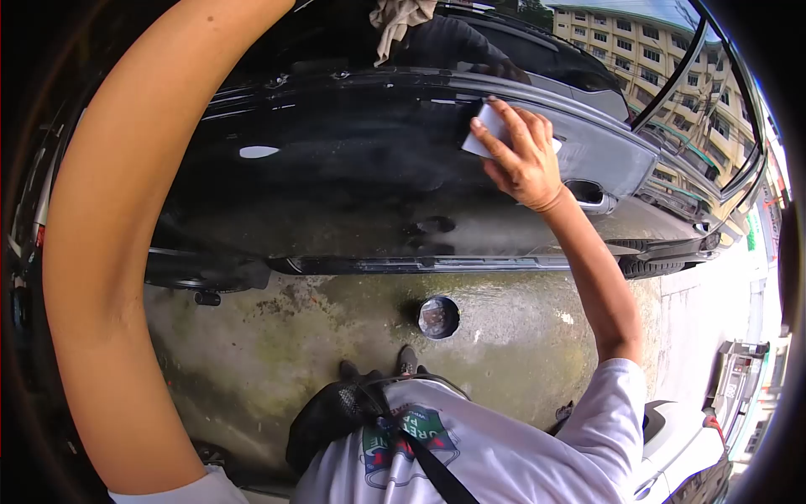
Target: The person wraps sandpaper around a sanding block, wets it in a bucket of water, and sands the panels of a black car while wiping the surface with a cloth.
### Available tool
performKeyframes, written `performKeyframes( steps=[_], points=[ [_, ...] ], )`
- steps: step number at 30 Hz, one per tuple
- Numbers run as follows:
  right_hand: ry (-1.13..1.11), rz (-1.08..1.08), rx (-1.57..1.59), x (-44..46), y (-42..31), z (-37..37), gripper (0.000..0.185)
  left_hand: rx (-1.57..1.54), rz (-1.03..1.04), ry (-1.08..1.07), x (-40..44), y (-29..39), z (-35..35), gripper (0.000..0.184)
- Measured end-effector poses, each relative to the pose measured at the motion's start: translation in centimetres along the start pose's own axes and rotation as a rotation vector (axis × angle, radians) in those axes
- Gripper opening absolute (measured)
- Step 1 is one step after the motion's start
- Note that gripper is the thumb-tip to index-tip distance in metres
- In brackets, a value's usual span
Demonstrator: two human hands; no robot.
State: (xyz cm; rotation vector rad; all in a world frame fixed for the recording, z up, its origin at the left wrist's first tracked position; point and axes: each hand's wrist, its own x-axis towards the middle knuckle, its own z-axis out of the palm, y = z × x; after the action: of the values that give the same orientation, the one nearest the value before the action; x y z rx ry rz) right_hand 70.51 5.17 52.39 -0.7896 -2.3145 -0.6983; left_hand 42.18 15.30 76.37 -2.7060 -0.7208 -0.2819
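Observation:
My right hand (525, 160) presses a pale rectangular pad (495, 130) against the black car's side, fingers bent over it. It could be a folded sheet or a block; I cannot tell which. Around the pad the car panel (378, 168) is dark and glossy, while a dull grey patch (604, 147) lies to its right. Just below my right wrist is the door handle (592, 197). My left arm stretches up along the left side and leaves the view at the top, so my left hand is out of sight. A beige rag (401, 21) lies on the car near the top.
A dark round bucket (438, 317) stands on the wet concrete floor (520, 336) by my feet, below the car's sill (420, 265). A car wheel (655, 267) is at the right. Another, light-coloured vehicle (680, 441) stands behind me at the lower right.

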Motion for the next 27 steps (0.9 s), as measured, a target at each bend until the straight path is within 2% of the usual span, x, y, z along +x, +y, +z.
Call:
performKeyframes(
  steps=[1,2,3,4,5,9,11,12,13,14,15,17,19,22,23,24,25,26,27],
  points=[
    [0.009,-0.028,0.046,1.5,-0.9,0.4,0.071,0.062,0.048,0.024,0.6,-0.7,0.5,0.037],
    [0.039,-0.085,0.040,3.5,-2.3,1.6,0.068,0.020,0.008,0.010,0.9,-0.4,0.3,0.037],
    [0.097,-0.134,0.058,5.6,-3.8,3.3,0.057,-0.027,-0.026,-0.011,1.0,0.4,0.0,0.036],
    [0.121,-0.146,0.099,7.7,-5.3,4.8,0.067,-0.056,-0.044,0.017,1.0,0.9,0.0,0.035],
    [0.166,-0.168,0.086,9.8,-6.8,5.9,0.055,-0.034,-0.038,0.001,1.5,1.1,-0.1,0.035],
    [0.299,-0.159,0.044,12.9,-8.5,7.9,0.041,-0.063,0.008,0.020,4.3,2.9,-0.5,0.035],
    [0.223,-0.200,0.035,10.8,-6.4,7.1,0.045,-0.219,0.001,0.033,6.3,3.7,-0.3,0.035],
    [0.195,-0.172,0.020,8.7,-4.5,5.6,0.050,-0.175,0.095,0.108,7.3,3.5,0.2,0.034],
    [0.162,-0.163,0.022,6.3,-2.6,3.8,0.056,-0.300,0.037,0.112,7.8,3.8,0.6,0.034],
    [0.071,-0.109,0.096,3.7,-0.1,0.8,0.070,-0.303,-0.007,0.080,8.3,4.3,0.7,0.034],
    [0.025,-0.061,0.003,0.8,2.5,-1.1,0.075,-0.305,-0.055,0.036,8.7,4.8,0.8,0.034],
    [-0.087,-0.012,-0.075,-5.3,8.1,-4.6,0.074,-0.280,-0.035,0.048,9.0,5.7,0.6,0.035],
    [-0.062,-0.067,-0.066,-8.3,10.7,-5.6,0.080,-0.205,0.031,0.093,10.0,5.7,1.1,0.036],
    [-0.046,-0.049,-0.021,-7.5,9.8,-5.1,0.082,-0.179,0.034,0.142,10.8,6.6,1.1,0.037],
    [-0.028,-0.069,0.019,-6.1,8.9,-4.7,0.082,-0.229,-0.034,0.109,10.8,7.3,1.0,0.037],
    [-0.027,-0.119,0.051,-4.0,7.5,-4.3,0.077,-0.283,-0.095,0.075,11.3,7.7,1.0,0.037],
    [0.046,-0.182,0.051,-1.9,5.9,-2.6,0.067,-0.094,0.042,0.219,12.0,6.5,2.4,0.035],
    [0.136,-0.232,0.016,0.1,4.3,-0.8,0.052,-0.172,-0.030,0.191,12.4,7.4,2.1,0.034],
    [0.181,-0.235,0.026,1.7,2.7,0.7,0.055,-0.251,-0.110,0.155,12.5,8.8,1.8,0.033]
  ],
)
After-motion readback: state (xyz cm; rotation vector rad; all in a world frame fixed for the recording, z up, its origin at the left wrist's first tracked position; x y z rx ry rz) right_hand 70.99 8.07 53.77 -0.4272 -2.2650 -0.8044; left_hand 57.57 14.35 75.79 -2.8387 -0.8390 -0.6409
